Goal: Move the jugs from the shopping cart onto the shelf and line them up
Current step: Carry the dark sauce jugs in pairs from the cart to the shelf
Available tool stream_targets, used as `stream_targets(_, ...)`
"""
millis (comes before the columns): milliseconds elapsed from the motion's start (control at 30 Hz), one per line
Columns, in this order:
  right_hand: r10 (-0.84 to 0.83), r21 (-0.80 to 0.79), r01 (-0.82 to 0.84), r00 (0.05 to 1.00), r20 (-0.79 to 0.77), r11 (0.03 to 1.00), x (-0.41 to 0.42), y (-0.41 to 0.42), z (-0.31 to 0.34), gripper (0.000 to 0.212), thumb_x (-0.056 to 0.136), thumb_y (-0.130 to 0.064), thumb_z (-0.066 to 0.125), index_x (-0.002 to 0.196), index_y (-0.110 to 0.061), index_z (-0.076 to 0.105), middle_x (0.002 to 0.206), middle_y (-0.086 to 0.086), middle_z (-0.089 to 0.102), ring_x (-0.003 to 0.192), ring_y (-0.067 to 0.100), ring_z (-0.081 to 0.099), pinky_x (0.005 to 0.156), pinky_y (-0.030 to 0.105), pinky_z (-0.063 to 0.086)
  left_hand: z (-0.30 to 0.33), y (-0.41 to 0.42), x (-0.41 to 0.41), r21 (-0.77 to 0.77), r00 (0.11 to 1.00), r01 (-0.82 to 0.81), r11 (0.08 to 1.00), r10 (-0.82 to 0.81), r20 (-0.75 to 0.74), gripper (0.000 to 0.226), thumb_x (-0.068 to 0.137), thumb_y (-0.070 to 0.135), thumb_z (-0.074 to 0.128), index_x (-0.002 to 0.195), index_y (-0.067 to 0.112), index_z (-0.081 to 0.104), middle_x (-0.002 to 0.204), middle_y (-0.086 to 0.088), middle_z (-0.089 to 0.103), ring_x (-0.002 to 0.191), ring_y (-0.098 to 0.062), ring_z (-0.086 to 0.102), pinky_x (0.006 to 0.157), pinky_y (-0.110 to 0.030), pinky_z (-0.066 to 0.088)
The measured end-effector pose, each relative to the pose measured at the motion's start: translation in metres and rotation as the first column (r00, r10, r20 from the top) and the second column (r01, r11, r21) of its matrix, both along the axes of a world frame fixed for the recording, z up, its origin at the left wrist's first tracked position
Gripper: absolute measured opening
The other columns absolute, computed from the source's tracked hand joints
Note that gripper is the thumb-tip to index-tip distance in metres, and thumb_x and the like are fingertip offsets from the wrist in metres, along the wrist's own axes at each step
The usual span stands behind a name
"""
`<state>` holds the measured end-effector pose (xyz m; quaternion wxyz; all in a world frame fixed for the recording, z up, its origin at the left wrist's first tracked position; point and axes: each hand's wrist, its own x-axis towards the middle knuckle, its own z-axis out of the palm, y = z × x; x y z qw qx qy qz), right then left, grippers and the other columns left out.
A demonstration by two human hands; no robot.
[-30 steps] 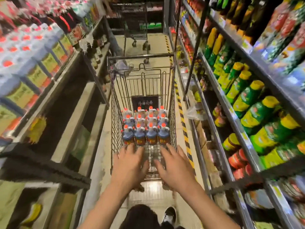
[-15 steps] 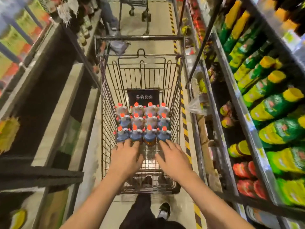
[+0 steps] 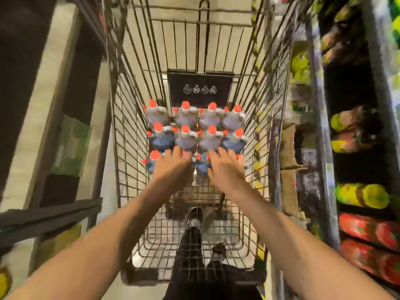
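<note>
Red-capped jugs (image 3: pixel 195 131) stand upright in rows of four at the middle of the shopping cart (image 3: pixel 129 118), packed touching one another. The bodies are translucent grey to blue. The two far rows are in full view; the near row is partly covered by both hands.

Left hand (image 3: pixel 172 167): reaches down into the cart basket and lies over the left part of the near row, fingers extended forward and slightly spread. One red cap shows just left of this hand. Whether the fingers curl round a jug cannot be told, as the frame is motion-blurred.

Right hand (image 3: pixel 226 168): reaches in beside the left hand and lies over the right part of the near row, fingers likewise extended. Contact or grip cannot be told. A blue jug body shows in the gap between the two hands.

A black placard (image 3: pixel 200 89) with four small white symbols hangs on the far wall of the cart, just behind the far row.

Shelving stands on both sides of the cart. The right shelf (image 3: pixel 324 148) carries green, yellow and red packaged goods. The left shelf (image 3: pixel 41 100) shows a pale edge and dark recesses. Dark trouser legs and shoes show through the wire floor of the cart.
</note>
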<state>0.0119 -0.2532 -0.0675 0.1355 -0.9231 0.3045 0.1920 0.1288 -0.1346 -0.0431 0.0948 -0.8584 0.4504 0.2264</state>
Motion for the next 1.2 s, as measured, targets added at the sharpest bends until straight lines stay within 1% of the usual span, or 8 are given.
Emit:
stream_targets(300,0.082,0.034,-0.080,0.995,-0.061,0.996,0.022,-0.013,-0.016,0.018,0.089,-0.018,0.058,0.104,-0.027,0.057,0.108,0.004,0.067,0.117,0.029,0.045,0.077,0.040,0.024,-0.036,-0.010,0.025,0.040,0.985,0.169,0.985,-0.168,-0.035,0.039,0.093,0.029,0.054,0.132,0.023,0.053,0.130,-0.008,0.057,0.119,-0.030,0.058,0.103,-0.043,0.031)
stream_targets(433,0.142,0.071,-0.140,0.989,-0.028,0.988,-0.004,0.001,-0.007,0.028,0.089,-0.011,0.058,0.115,-0.019,0.060,0.112,0.008,0.065,0.120,0.035,0.048,0.073,0.039,0.034,-0.028,0.011,0.011,0.020,0.967,0.255,0.967,-0.255,-0.017,0.036,0.092,0.027,0.056,0.128,0.022,0.057,0.127,-0.006,0.063,0.120,-0.028,0.058,0.101,-0.043,0.033)
stream_targets(600,0.061,0.122,-0.076,0.991,0.122,0.990,-0.032,0.021,-0.013,0.018,0.083,-0.011,0.071,0.099,-0.019,0.066,0.101,0.004,0.072,0.114,0.037,0.053,0.081,0.040,0.047,-0.020,0.034,-0.011,-0.069,0.972,0.197,0.978,-0.204,-0.118,0.033,0.094,0.028,0.057,0.126,0.023,0.063,0.122,-0.010,0.066,0.117,-0.032,0.059,0.103,-0.042,0.036)
stream_targets(800,-0.114,0.341,0.051,0.979,0.168,0.939,-0.057,0.027,-0.027,0.044,0.076,-0.027,0.082,0.116,-0.024,0.065,0.112,-0.003,0.072,0.103,0.030,0.059,0.079,0.037,0.049,-0.034,0.063,-0.021,-0.281,0.924,0.085,0.956,-0.181,-0.337,0.019,0.080,0.030,0.065,0.097,0.027,0.071,0.095,-0.004,0.069,0.089,-0.034,0.065,0.072,-0.039,0.050)
stream_targets(933,-0.209,0.499,0.154,0.976,0.057,0.853,-0.072,0.023,-0.048,0.085,0.060,-0.032,0.092,0.135,-0.028,0.054,0.132,-0.002,0.063,0.118,0.023,0.060,0.091,0.040,0.053,-0.043,0.077,-0.021,-0.277,0.777,-0.292,0.915,0.058,-0.627,0.028,0.065,0.051,0.063,0.090,0.038,0.064,0.098,0.023,0.062,0.085,0.002,0.060,0.074,-0.014,0.047)
stream_targets(1033,-0.360,0.611,0.257,0.932,0.050,0.749,-0.076,0.023,-0.061,0.092,0.061,-0.022,0.094,0.141,-0.025,0.050,0.139,-0.002,0.058,0.125,0.018,0.056,0.098,0.030,0.046,-0.070,0.097,-0.018,-0.084,0.639,-0.488,0.869,0.290,-0.712,0.054,0.052,0.056,0.077,0.100,0.049,0.054,0.109,0.014,0.060,0.098,-0.006,0.062,0.080,-0.016,0.050)
stream_targets(1100,-0.500,0.691,0.352,0.866,0.015,0.631,-0.078,0.025,-0.069,0.098,0.060,-0.017,0.096,0.145,-0.028,0.046,0.142,-0.003,0.054,0.127,0.014,0.052,0.098,0.023,0.043,-0.088,0.108,-0.021,0.016,0.514,-0.577,0.817,0.378,-0.770,0.075,0.055,0.037,0.092,0.114,0.055,0.049,0.115,0.014,0.062,0.106,-0.017,0.064,0.088,-0.036,0.056)
stream_targets(1200,-0.600,0.776,0.415,0.798,-0.058,0.475,-0.085,0.032,-0.085,0.111,0.058,-0.005,0.096,0.149,-0.029,0.038,0.148,-0.004,0.048,0.133,0.013,0.048,0.097,0.013,0.046,-0.100,0.107,-0.029,0.096,0.342,-0.706,0.702,0.456,-0.822,0.095,0.061,-0.005,0.091,0.131,0.038,0.043,0.113,0.018,0.061,0.104,-0.016,0.063,0.089,-0.031,0.056)
